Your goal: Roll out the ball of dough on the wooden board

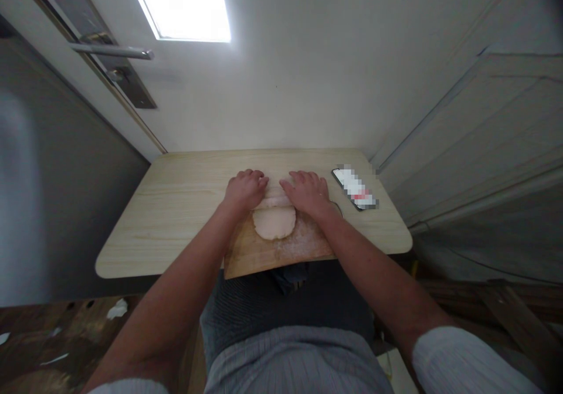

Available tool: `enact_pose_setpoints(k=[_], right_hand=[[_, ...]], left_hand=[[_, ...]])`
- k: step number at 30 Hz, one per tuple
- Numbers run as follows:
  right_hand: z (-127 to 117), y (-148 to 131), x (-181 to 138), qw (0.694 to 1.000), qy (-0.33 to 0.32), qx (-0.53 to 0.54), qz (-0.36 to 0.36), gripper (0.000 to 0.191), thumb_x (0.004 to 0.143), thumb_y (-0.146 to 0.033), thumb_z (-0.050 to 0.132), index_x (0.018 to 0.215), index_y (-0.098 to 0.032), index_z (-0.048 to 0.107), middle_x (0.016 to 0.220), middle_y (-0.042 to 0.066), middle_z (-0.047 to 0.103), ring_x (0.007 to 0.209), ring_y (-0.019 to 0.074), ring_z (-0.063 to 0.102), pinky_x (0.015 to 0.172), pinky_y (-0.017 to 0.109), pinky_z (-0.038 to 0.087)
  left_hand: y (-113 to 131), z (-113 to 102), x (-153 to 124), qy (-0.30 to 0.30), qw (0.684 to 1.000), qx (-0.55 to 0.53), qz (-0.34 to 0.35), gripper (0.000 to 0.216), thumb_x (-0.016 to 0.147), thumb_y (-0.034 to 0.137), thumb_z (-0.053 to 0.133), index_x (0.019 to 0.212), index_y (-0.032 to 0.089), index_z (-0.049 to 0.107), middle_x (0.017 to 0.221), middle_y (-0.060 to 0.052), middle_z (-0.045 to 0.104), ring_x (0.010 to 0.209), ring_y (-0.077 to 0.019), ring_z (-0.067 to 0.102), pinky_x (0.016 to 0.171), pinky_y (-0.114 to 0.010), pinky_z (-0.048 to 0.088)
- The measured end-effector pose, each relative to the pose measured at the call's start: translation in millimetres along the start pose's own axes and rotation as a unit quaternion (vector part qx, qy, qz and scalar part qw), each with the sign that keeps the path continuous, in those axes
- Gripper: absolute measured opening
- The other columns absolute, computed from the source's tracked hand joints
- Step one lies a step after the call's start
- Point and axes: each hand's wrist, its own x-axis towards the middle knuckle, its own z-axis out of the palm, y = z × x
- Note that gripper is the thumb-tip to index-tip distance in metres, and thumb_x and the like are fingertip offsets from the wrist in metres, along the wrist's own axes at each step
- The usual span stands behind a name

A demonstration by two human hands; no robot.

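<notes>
1. The left hand (245,189) lies palm down on the left end of a pale bar that looks like a rolling pin (273,200). Its knuckles are raised and its fingers (257,177) curl loosely forward over the bar, resting on it rather than clamped round it
2. The right hand (307,192) mirrors it on the right end, palm down and flatter. Its fingers (292,184) stretch out, close together and pointing away from the body, so it is spread on the bar and not closed on it
3. The two hands sit near each other with only a short stretch of the rolling pin showing between them. Both forearms are bare and run in from the lower corners, converging toward the middle, with the wrists roughly straight
4. The dough (274,223), a flat, pale, roundish disc, lies just on the near side of the rolling pin, touching it at its far edge
5. The dough rests on a wooden board (250,253) dusted with flour, whose near edge overhangs the front of the light wooden worktop (176,206)
6. A phone (354,188) lies face up on the worktop to the right of the right hand, apart from the board
7. Behind the worktop stands a white door (308,89) with a metal lever handle (112,51) at the upper left
</notes>
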Motion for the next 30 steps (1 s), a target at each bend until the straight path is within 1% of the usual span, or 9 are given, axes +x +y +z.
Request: enact_pose_setpoints(k=[2, 7, 12, 17, 22, 25, 30], right_hand=[[0.1, 0.2, -2.4, 1.000, -0.003, 0.000, 0.002, 0.055, 0.103, -0.057, 0.035, 0.140, -0.023, 0.058, 0.141, 0.011, 0.062, 0.128, 0.0317, 0.052, 0.108, 0.050, 0.034], [0.1, 0.4, -9.7, 1.000, 0.005, 0.002, -0.003, 0.053, 0.104, -0.053, 0.034, 0.141, -0.023, 0.057, 0.143, 0.011, 0.061, 0.129, 0.0312, 0.050, 0.108, 0.050, 0.032], [-0.5, 0.7, -20.0, 1.000, 0.025, 0.000, -0.015, 0.048, 0.105, -0.047, 0.036, 0.136, -0.022, 0.061, 0.138, 0.011, 0.064, 0.125, 0.0303, 0.052, 0.107, 0.048, 0.030], [-2.5, 0.7, -28.8, 0.999, 0.036, -0.004, -0.022, 0.045, 0.105, -0.041, 0.034, 0.133, -0.022, 0.063, 0.134, 0.010, 0.067, 0.122, 0.0291, 0.053, 0.106, 0.047, 0.029], [-5.7, 0.7, -37.4, 0.999, 0.039, -0.005, -0.033, 0.047, 0.106, -0.041, 0.030, 0.130, -0.021, 0.065, 0.131, 0.010, 0.068, 0.120, 0.0285, 0.054, 0.104, 0.046, 0.029], [-5.9, 1.6, -41.8, 0.999, 0.040, -0.008, -0.030, 0.049, 0.106, -0.045, 0.030, 0.130, -0.022, 0.066, 0.133, 0.010, 0.068, 0.121, 0.0286, 0.053, 0.106, 0.046, 0.027], [-3.3, 3.7, -48.4, 0.998, 0.048, -0.014, -0.038, 0.050, 0.106, -0.048, 0.029, 0.134, -0.023, 0.063, 0.140, 0.009, 0.064, 0.131, 0.0302, 0.047, 0.111, 0.050, 0.023]], left_hand=[[0.1, 0.0, -2.5, -0.010, 1.000, -0.002, 0.003, 0.044, 0.104, 0.036, 0.030, 0.130, 0.023, 0.063, 0.136, -0.012, 0.063, 0.124, -0.0271, 0.054, 0.102, -0.042, 0.043], [2.7, -0.6, -9.0, -0.007, 0.999, -0.022, -0.030, 0.047, 0.104, 0.041, 0.029, 0.136, 0.024, 0.058, 0.141, -0.014, 0.059, 0.129, -0.0299, 0.052, 0.106, -0.048, 0.041], [6.1, 1.3, -14.0, -0.004, 0.998, -0.047, -0.051, 0.047, 0.104, 0.042, 0.029, 0.140, 0.025, 0.055, 0.147, -0.013, 0.057, 0.132, -0.0286, 0.051, 0.109, -0.047, 0.039], [11.7, -2.9, -22.3, -0.007, 0.997, -0.057, -0.057, 0.046, 0.104, 0.043, 0.031, 0.140, 0.028, 0.055, 0.149, -0.012, 0.055, 0.134, -0.0295, 0.050, 0.109, -0.049, 0.039], [17.3, -4.6, -31.1, 0.005, 0.997, -0.055, -0.061, 0.049, 0.104, 0.045, 0.030, 0.142, 0.027, 0.054, 0.151, -0.011, 0.053, 0.137, -0.0299, 0.048, 0.111, -0.051, 0.038], [19.3, -2.1, -34.7, 0.013, 0.996, -0.057, -0.065, 0.050, 0.104, 0.046, 0.029, 0.143, 0.026, 0.054, 0.151, -0.011, 0.053, 0.138, -0.0293, 0.047, 0.112, -0.050, 0.037], [21.4, 1.6, -39.2, 0.029, 0.995, -0.055, -0.075, 0.053, 0.104, 0.048, 0.031, 0.148, 0.024, 0.048, 0.154, -0.012, 0.050, 0.140, -0.0302, 0.045, 0.114, -0.051, 0.035]])
